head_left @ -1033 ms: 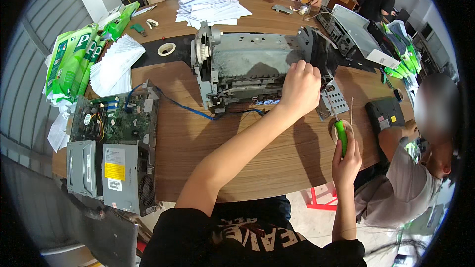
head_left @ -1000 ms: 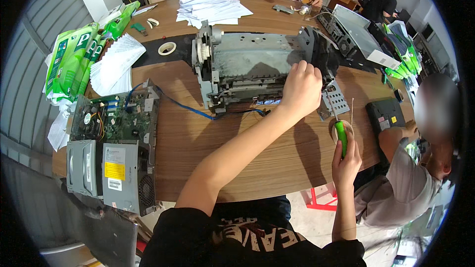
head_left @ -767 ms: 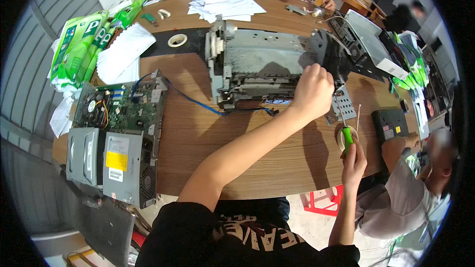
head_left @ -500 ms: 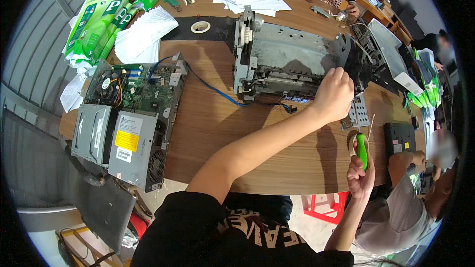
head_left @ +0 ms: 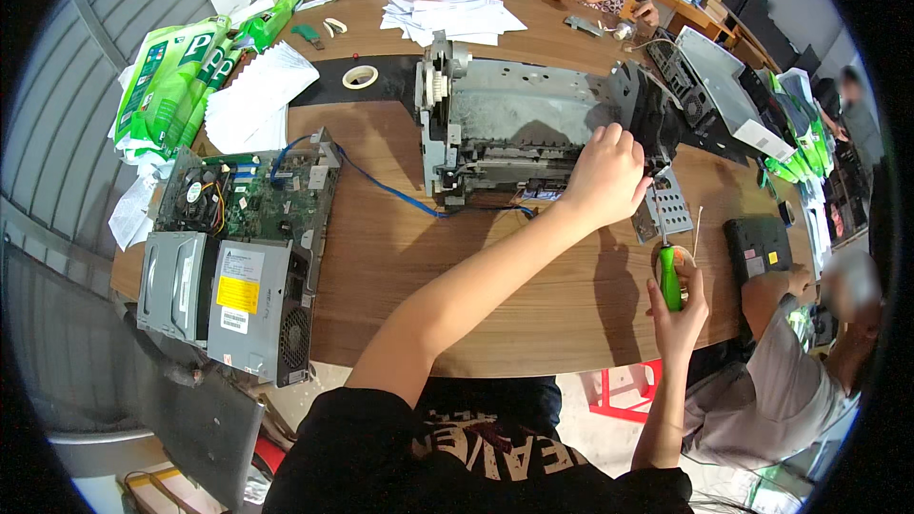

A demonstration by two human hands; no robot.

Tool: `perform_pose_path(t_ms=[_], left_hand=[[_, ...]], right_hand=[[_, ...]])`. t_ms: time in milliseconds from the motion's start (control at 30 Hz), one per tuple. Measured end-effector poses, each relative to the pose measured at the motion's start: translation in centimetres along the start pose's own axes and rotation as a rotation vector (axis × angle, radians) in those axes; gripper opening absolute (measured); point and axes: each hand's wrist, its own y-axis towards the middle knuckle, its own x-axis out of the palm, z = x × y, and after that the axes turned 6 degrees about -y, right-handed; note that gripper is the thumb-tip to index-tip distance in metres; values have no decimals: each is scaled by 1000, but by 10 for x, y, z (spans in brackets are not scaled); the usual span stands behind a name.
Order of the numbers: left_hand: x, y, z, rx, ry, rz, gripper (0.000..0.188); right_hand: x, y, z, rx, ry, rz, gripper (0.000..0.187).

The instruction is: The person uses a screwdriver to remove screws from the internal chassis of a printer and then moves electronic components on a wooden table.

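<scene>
My left hand (head_left: 607, 178) is closed against the front right part of an opened printer chassis (head_left: 533, 100), a grey metal frame with gears at its left end. Its fingertips are hidden from view. My right hand (head_left: 682, 312) holds a screwdriver by its green handle (head_left: 670, 281). The thin shaft points up and away, toward the machine's right front corner; where the tip meets it is too small to tell. A perforated metal plate (head_left: 674, 205) lies beside the shaft.
On the left sits an opened computer case (head_left: 257, 300) with a blue cable (head_left: 390, 193). Green paper packs (head_left: 171, 86), loose sheets and a tape roll (head_left: 360, 77) lie farther back. A black box-like device (head_left: 757, 246) is at right, near another person's arm (head_left: 769, 300). Two people sit across the table.
My right fingers have shifted up and wrapped more around the screwdriver handle. My left hand stays at the machine's front right. The whole view has shifted slightly.
</scene>
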Motion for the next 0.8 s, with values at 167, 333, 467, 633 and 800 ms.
perform_pose_path(t_ms=[167,333,467,633,800], left_hand=[[-1,0,-1,-19,-14,-16,33],[4,4,4,-49,0,-11,31],[8,3,6,-73,17,-55,30],[6,1,3,-78,65,-51,30],[7,4,2,-74,82,-53,32]], right_hand=[[10,-1,-3,-371,-510,279,33],[16,-1,3,-394,-586,236,29],[7,1,-11,-174,-267,78,29],[-26,26,17,552,1036,-527,41],[-7,24,34,850,2099,-715,46]])
